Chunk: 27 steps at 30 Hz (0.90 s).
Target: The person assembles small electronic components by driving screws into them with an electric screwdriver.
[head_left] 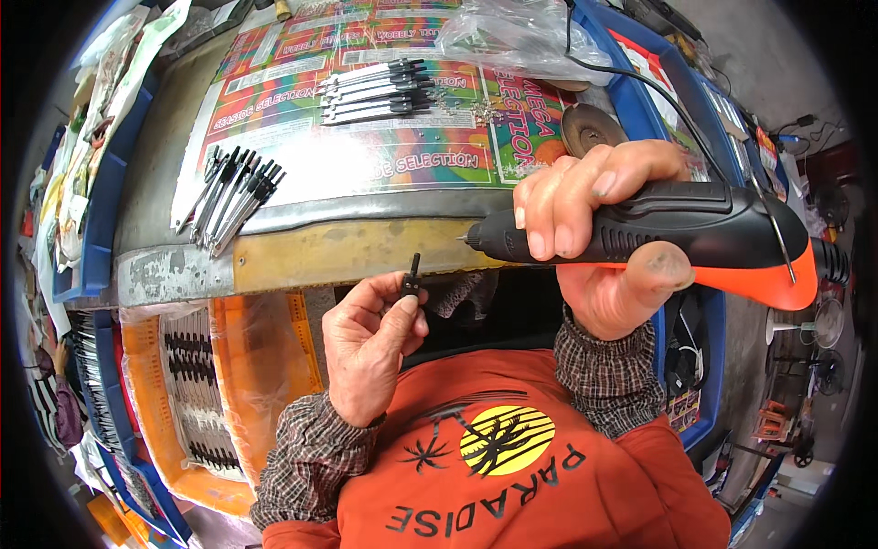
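1. Clock is from the centre of view.
2. Left hand (370, 339), between 7 and 8: thumb and forefinger closed in a pinch on a small black part (411, 277). Its thin peg stands up toward 12. Remaining fingers curled in.
3. Right hand (594, 188), at 2: wrapped round a black-and-orange power screwdriver (677, 224). Fingers bent over the top, thumb on the near side.
4. Screwdriver tip (463, 238) points to 9. From the black part it sits at 2, near, gap visible, not touching.
5. Table: bright printed sheet (338, 137) at 11. On it, a pile of slim silver sticks with black ends (375, 96) between 11 and 12, small clear bits (476, 112) beside it at 12.
6. Second pile of sticks (229, 201) at 10, fanned, black ends up.
7. Clear plastic bag (512, 37) between 12 and 1. Round dish (590, 128) between 1 and 2.
8. Orange crate (256, 366) at 8, black-ended pieces in rows inside.
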Each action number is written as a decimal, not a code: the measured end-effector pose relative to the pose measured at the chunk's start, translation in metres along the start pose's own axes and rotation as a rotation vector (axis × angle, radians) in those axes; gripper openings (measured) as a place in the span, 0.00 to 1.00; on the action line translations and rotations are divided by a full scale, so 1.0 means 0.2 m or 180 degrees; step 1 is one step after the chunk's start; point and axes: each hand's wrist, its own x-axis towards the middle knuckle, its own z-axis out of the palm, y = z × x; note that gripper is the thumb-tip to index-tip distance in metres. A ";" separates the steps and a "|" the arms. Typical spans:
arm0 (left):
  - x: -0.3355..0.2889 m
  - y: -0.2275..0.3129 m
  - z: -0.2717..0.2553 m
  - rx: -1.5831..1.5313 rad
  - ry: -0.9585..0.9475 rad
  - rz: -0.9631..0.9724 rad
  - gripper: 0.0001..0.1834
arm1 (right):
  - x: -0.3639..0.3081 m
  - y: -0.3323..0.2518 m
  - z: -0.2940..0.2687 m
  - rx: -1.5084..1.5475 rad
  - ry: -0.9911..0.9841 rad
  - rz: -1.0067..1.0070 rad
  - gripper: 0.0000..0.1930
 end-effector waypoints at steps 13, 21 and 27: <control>0.04 -0.07 0.02 -0.0980 0.0036 -0.0527 0.05 | -0.01 0.06 0.03 0.0281 -0.0463 -0.0385 0.29; 0.04 -0.09 0.05 -0.0815 0.0342 -0.0513 0.04 | -0.01 0.05 0.05 0.0402 -0.0590 -0.0247 0.28; 0.05 -0.09 0.05 -0.0713 0.0317 -0.0503 0.05 | -0.02 0.06 0.07 0.0453 -0.0592 -0.0032 0.27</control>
